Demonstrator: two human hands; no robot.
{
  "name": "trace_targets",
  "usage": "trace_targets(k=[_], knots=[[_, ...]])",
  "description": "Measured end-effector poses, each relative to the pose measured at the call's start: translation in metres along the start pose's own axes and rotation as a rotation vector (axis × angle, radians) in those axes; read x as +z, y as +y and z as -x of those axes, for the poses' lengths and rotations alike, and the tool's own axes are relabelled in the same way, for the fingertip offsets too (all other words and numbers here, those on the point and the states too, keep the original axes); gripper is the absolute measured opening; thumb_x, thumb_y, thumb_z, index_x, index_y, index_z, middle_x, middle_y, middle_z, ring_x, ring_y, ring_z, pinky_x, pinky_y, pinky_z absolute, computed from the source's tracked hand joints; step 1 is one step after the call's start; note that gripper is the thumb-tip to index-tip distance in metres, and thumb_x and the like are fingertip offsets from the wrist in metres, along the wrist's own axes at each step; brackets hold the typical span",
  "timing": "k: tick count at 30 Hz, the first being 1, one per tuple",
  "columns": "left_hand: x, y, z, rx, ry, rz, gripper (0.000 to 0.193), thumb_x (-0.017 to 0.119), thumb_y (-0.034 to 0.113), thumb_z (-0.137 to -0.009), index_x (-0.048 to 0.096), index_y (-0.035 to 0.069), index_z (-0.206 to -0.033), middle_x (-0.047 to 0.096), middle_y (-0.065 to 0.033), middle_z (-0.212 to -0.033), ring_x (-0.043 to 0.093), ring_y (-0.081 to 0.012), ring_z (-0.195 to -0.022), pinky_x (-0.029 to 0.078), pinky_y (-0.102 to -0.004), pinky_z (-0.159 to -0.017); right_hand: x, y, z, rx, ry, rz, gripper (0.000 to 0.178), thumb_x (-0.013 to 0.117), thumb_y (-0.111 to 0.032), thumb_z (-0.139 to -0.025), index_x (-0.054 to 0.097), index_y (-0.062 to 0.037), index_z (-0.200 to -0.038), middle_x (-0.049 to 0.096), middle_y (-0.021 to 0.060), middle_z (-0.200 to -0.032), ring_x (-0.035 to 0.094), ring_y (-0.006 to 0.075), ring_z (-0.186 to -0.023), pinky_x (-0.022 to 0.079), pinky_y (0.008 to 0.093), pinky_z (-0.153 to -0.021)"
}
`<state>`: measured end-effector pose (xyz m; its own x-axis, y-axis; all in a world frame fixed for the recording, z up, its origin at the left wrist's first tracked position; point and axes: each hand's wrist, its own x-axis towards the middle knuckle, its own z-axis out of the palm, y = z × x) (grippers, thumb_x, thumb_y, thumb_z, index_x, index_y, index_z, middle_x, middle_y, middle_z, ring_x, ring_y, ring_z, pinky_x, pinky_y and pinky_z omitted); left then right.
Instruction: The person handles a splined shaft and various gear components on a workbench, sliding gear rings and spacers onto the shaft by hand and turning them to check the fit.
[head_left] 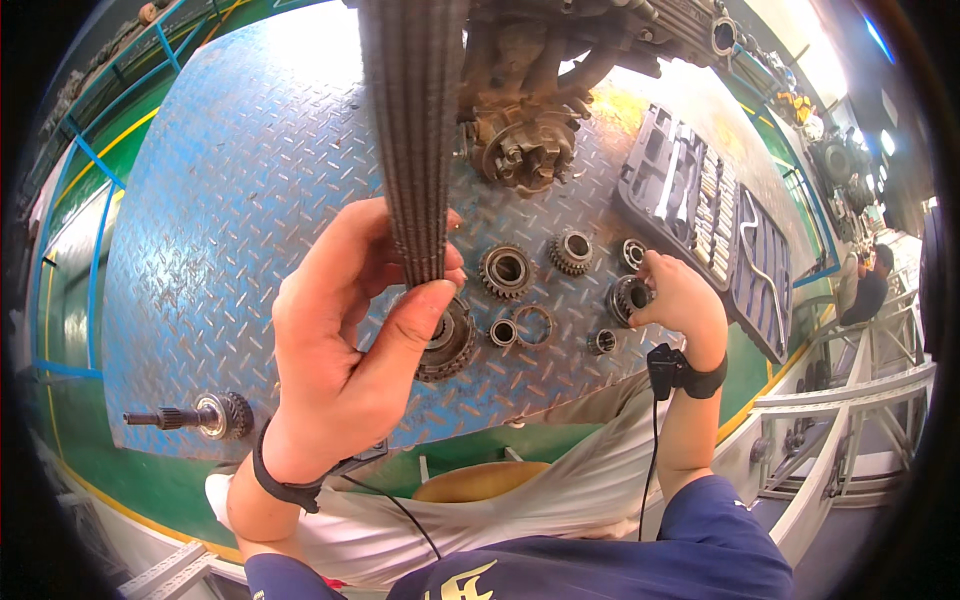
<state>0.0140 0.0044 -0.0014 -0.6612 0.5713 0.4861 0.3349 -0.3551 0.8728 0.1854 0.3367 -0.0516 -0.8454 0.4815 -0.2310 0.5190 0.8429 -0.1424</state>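
Note:
My left hand is raised close to the camera and pinches the lower end of a grey ribbed belt that hangs down from the top of the view. Below that hand a large dark gear lies on the blue chequer plate. My right hand rests on a dark toothed gear at the right end of a row of parts. Between the hands lie two more gears, a small bushing and a thin ring.
A rusty gear assembly stands at the back of the plate. An open grey socket tool case lies to the right. A splined shaft with a gear sits at the plate's front left corner. Another person crouches far right.

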Motion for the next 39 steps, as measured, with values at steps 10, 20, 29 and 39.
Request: trace_targets(k=[10, 20, 29, 39], knots=[[0.004, -0.003, 0.002, -0.012, -0.029, -0.044, 0.039, 0.070, 0.007, -0.094, 0.054, -0.007, -0.127, 0.066, -0.0130, -0.104, 0.066, -0.0201, -0.094, 0.054, -0.0332, -0.088, -0.001, -0.007, 0.003, -0.033, 0.046, -0.012, 0.061, 0.091, -0.023, -0.052, 0.063, -0.0023, -0.103, 0.065, 0.0163, -0.094, 0.063, 0.0348, -0.094, 0.050, 0.0412, -0.084], [0.000, 0.000, -0.001, 0.004, -0.047, -0.053, 0.040, 0.067, 0.003, -0.095, 0.052, -0.008, -0.130, 0.065, -0.0134, -0.108, 0.066, -0.0199, -0.097, 0.054, -0.0330, -0.089, -0.009, 0.004, 0.004, -0.170, -0.022, -0.061, 0.053, 0.086, -0.024, -0.060, 0.063, 0.0000, -0.102, 0.062, 0.0171, -0.094, 0.061, 0.0361, -0.096, 0.049, 0.0421, -0.085], [-0.005, -0.002, -0.003, 0.041, -0.079, -0.105, 0.040, 0.067, 0.002, -0.095, 0.052, -0.009, -0.130, 0.066, -0.0123, -0.106, 0.066, -0.0189, -0.096, 0.053, -0.0319, -0.090, -0.007, 0.008, 0.009, -0.241, 0.067, -0.098, 0.049, 0.085, -0.017, -0.061, 0.064, -0.0015, -0.102, 0.058, 0.0116, -0.090, 0.060, 0.0257, -0.078, 0.050, 0.0363, -0.073], [-0.006, -0.004, -0.002, 0.057, -0.093, -0.135, 0.039, 0.066, 0.001, -0.095, 0.052, -0.009, -0.131, 0.066, -0.0126, -0.105, 0.066, -0.0181, -0.096, 0.053, -0.0312, -0.090, -0.018, -0.002, 0.008, -0.167, -0.053, -0.079, 0.052, 0.088, -0.020, -0.062, 0.062, -0.0018, -0.104, 0.060, 0.0148, -0.097, 0.061, 0.0325, -0.095, 0.049, 0.0402, -0.085]])
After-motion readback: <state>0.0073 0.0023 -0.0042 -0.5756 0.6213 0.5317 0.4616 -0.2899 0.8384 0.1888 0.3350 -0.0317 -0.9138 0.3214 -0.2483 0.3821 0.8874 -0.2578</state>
